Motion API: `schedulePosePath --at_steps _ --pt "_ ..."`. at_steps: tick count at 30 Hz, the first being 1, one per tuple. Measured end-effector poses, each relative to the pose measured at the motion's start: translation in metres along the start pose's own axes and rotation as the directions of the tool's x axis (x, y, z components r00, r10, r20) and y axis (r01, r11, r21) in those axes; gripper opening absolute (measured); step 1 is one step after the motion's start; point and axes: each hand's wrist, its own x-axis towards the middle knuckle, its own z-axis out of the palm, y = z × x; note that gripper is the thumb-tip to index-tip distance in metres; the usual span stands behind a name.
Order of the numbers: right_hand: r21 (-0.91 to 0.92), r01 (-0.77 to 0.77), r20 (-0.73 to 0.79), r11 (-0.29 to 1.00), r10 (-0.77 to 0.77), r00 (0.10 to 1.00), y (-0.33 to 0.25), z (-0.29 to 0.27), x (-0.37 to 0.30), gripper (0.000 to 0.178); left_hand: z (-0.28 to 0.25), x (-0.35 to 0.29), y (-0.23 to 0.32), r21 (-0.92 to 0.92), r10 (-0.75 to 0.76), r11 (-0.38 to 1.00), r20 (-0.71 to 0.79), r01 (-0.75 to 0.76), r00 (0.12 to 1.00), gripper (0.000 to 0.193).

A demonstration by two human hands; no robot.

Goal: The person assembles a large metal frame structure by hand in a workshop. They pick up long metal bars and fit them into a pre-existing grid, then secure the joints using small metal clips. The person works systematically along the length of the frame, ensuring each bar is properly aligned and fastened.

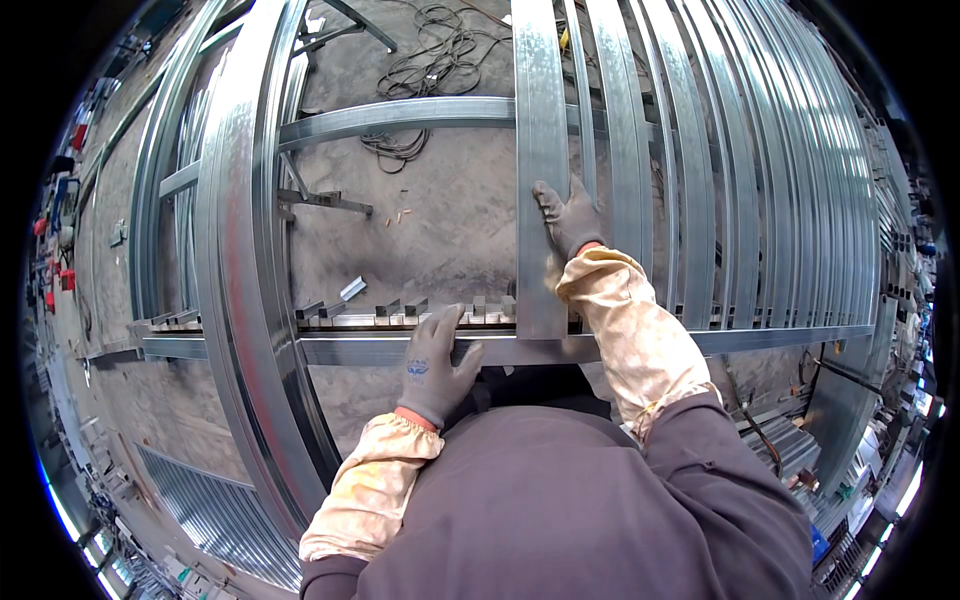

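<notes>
A wide galvanized steel channel (541,110) runs away from me, its near end resting on the front steel rail (410,350). My right hand (570,217), in a grey glove, grips the right edge of this channel, part of the hand lying on its top face; some fingers are hidden. In a matching grey glove, my left hand (437,368) is over the front rail, left of the channel's near end. Its fingers are stretched and the thumb stands apart, with nothing held. Short metal pieces (390,312) line the rail's far side, just beyond my left hand.
Many parallel steel channels (735,180) lie to the right across the frame. A thick stack of long profiles (240,230) crosses the rails at left. A far crossbar (400,113) spans between them. Coiled black cable (440,50) and a small metal offcut (353,288) lie on the floor.
</notes>
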Motion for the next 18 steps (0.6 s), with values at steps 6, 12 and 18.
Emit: schedulePosePath --at_steps 6,12,18 --pt "-0.047 0.010 -0.001 0.999 -0.010 1.000 -0.005 -0.008 0.004 0.073 -0.004 -0.027 -0.017 -0.022 0.003 1.000 -0.018 -0.003 1.000 0.062" --pt "-0.255 -0.124 -0.047 0.959 0.115 0.992 0.009 -0.008 0.017 0.073 0.001 -0.033 -0.030 0.043 0.098 0.994 -0.045 -0.096 0.994 0.060" --pt "-0.188 -0.124 -0.058 0.974 0.115 0.992 0.004 -0.003 0.012 0.074 -0.005 -0.028 -0.012 0.311 0.058 0.944 0.172 -0.111 0.983 0.066"
